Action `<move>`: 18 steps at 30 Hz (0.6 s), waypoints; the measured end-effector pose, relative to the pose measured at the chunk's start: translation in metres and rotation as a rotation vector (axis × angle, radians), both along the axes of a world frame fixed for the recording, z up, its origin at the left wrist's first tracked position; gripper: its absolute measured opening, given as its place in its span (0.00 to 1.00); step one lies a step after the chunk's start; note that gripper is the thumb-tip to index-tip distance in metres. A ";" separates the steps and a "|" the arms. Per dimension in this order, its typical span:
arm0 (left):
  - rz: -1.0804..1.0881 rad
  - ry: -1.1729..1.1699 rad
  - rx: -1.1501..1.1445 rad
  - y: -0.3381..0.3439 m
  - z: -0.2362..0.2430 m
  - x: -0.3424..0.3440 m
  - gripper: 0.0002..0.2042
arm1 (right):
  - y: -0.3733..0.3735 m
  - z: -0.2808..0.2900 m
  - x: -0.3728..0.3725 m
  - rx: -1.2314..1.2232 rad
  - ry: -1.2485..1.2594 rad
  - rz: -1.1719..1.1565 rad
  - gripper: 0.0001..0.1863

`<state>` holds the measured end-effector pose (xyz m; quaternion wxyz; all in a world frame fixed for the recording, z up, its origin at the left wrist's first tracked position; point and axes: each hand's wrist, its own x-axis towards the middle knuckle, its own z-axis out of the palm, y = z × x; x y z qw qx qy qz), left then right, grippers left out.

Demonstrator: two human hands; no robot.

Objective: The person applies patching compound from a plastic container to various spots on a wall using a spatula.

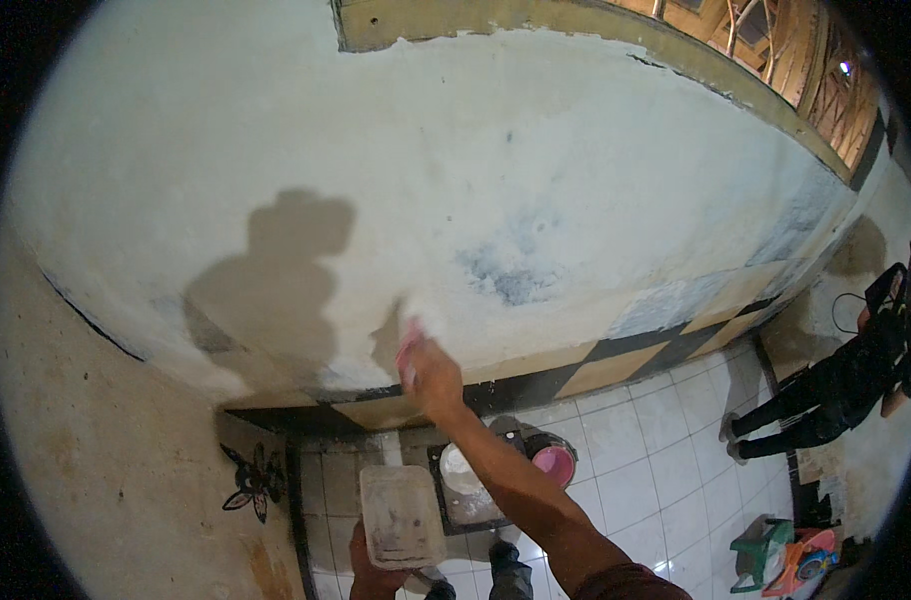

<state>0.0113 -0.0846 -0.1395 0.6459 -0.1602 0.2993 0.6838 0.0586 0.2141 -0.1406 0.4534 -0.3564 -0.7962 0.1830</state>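
Observation:
My right hand [436, 382] reaches up to the lower part of the white wall [396, 130]. Closed in it is a pink-handled tool [409, 352], whose whitish head is smeared by motion against the wall, so its exact kind is unclear. A dark, blotchy patch [511, 278] lies on the wall to the right of the tool. Low at the left, my left hand [371, 568] grips the near-left edge of a pale, stained rectangular tub [403, 515]. The tub partly hides the fingers.
On the white floor tiles [666, 440] below stand a white round container [460, 468] on a dusty dark tray [476, 512] and a pink bucket [555, 464]. Someone in dark clothes [836, 385] stands at right, near green and red-orange stools [763, 555]. A wooden-framed window [776, 50] is above.

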 end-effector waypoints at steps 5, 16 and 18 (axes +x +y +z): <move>-0.110 0.601 0.094 0.002 0.035 -0.001 0.25 | 0.010 0.050 0.048 0.462 -0.105 -0.045 0.08; 0.023 0.026 0.009 -0.015 0.018 -0.020 0.26 | 0.015 -0.097 0.133 0.114 -0.238 0.010 0.23; -0.246 0.730 0.099 -0.022 0.012 -0.025 0.28 | 0.036 -0.096 0.152 0.105 -0.196 -0.528 0.11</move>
